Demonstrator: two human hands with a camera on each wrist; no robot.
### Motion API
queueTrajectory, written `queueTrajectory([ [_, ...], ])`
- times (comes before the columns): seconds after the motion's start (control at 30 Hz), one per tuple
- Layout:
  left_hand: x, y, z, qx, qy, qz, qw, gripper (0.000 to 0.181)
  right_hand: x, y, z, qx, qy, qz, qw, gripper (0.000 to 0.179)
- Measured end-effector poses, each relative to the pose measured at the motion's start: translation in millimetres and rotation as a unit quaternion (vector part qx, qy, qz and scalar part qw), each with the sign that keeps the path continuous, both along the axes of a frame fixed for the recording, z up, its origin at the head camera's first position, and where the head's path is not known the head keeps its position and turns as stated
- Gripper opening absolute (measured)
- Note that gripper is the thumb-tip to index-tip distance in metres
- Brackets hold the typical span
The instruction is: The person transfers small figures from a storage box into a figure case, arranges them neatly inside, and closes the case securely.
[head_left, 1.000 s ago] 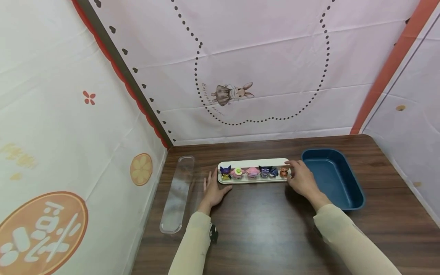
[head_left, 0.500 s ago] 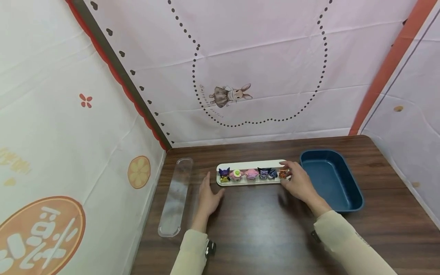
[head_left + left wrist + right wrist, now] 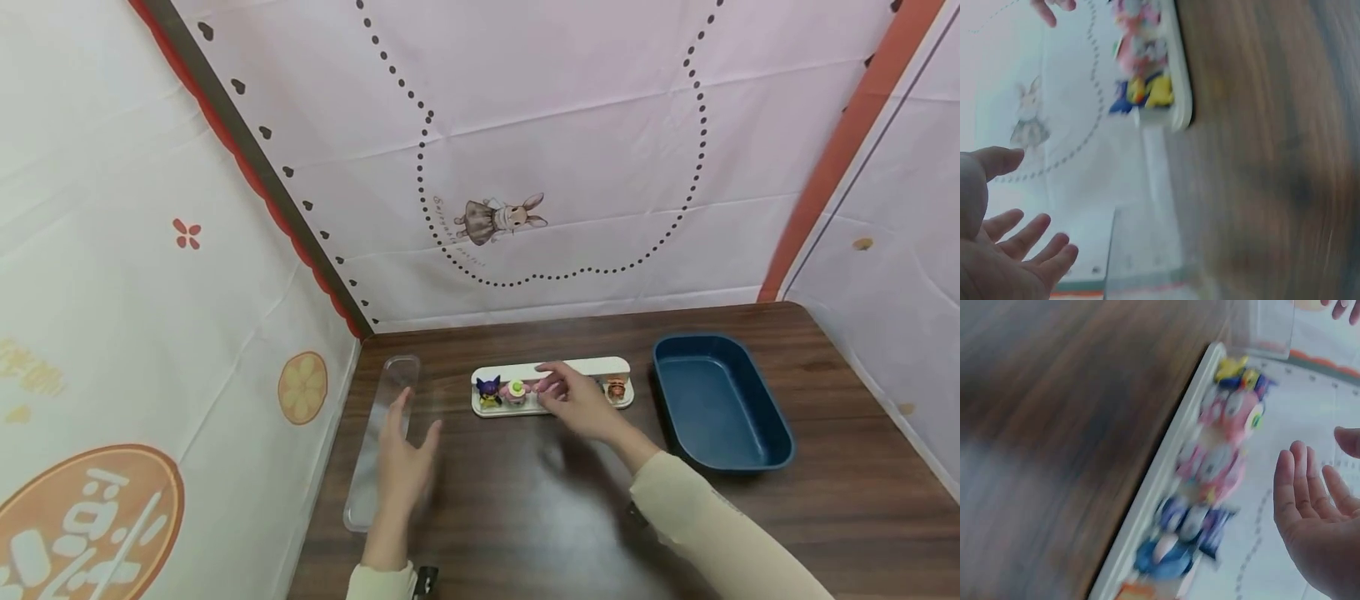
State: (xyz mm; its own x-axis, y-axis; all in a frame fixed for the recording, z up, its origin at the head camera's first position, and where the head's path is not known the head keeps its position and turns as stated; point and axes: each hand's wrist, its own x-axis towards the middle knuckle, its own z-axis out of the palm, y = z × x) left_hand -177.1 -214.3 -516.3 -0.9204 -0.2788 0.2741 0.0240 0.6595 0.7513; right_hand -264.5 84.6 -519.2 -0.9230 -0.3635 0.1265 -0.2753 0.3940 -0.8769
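Several small figurines stand in a row in a long white tray [image 3: 517,412] at mid-table. At its left end is a purple-and-yellow figurine [image 3: 490,392], beside a pink one [image 3: 515,393]; an orange figurine [image 3: 617,389] stands at the right end. My right hand [image 3: 587,407] hovers over the tray's middle, fingers loosely bent and empty, hiding some figurines in the head view. In the right wrist view a dark purple figurine [image 3: 1194,519] and a blue one [image 3: 1163,557] show there. My left hand [image 3: 403,467], empty with spread fingers, is above a long clear plastic cover [image 3: 365,487].
A deep blue rectangular bin [image 3: 723,400] stands on the brown wooden table [image 3: 510,517], right of the tray. Printed cloth walls [image 3: 570,167] enclose the table's back and sides.
My left hand has left the tray's left end and moved left and nearer to me, over the clear cover. My right hand has left the tray's right end and moved left along it.
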Motion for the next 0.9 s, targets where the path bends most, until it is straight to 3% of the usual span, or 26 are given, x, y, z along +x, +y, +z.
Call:
queueTrajectory([
  [0.13,14.9,-25.7,10.4,-0.029,0.006,0.055,0.9981,0.073,-4.9,-33.9,6.2,0.004,-0.014,0.035,0.9993,0.045],
  [0.23,26.7,-44.9,13.7,-0.046,-0.038,0.081,0.9949,0.078,-10.7,-58.4,8.8,0.002,-0.018,0.06,0.998,0.044],
  [0.43,49.1,-68.9,13.6,-0.074,-0.138,0.075,0.9847,0.095,-24.4,-98.4,9.2,0.008,-0.031,0.097,0.9948,0.045],
  [0.7,60.2,-71.9,-2.6,-0.088,-0.217,0.073,0.9694,0.121,-34.9,-141.9,2.1,0.022,-0.091,0.129,0.9872,0.068],
  [0.9,60.9,-64.3,-15.0,-0.088,-0.242,0.08,0.963,0.13,-39.2,-168.2,-2.6,0.044,-0.115,0.143,0.9821,0.083],
])
